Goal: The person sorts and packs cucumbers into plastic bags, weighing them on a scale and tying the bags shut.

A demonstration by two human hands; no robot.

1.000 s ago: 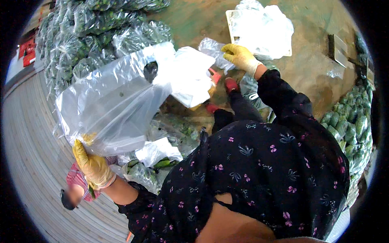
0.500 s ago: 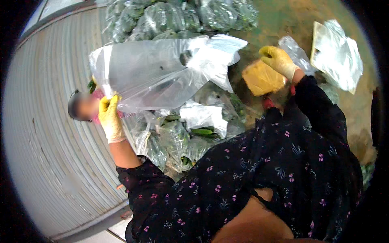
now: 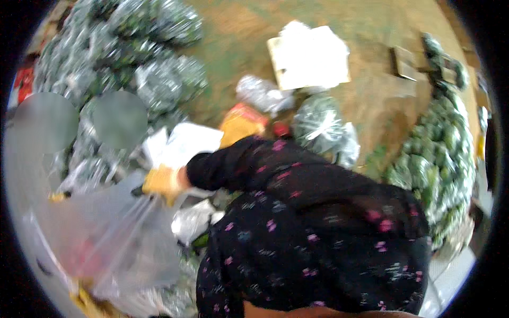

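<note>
A large clear plastic bag (image 3: 114,233) stretches between my two hands at the lower left. My right hand (image 3: 161,183), in a yellow glove, reaches across my body and is closed on the bag's upper edge. A small dark thing shows at its fingertips, too blurred to name. At the bag's lower corner, my left hand (image 3: 87,299) grips it, also yellow-gloved and partly hidden. White sheets of plastic (image 3: 183,146) lie just beyond my right hand. Beneath the bag are more filled clear bags (image 3: 159,302).
Clear bags of green vegetables (image 3: 159,79) are heaped at the far left. An orange-yellow packet (image 3: 241,124) and a stack of white plastic sheets (image 3: 310,58) lie on the floor ahead. Another long pile of green-filled bags (image 3: 435,169) runs along the right.
My view has turned to the right. My right hand has swung from beside the yellow packet across to the bag and taken hold of it. My left hand is lower, still with the bag.
</note>
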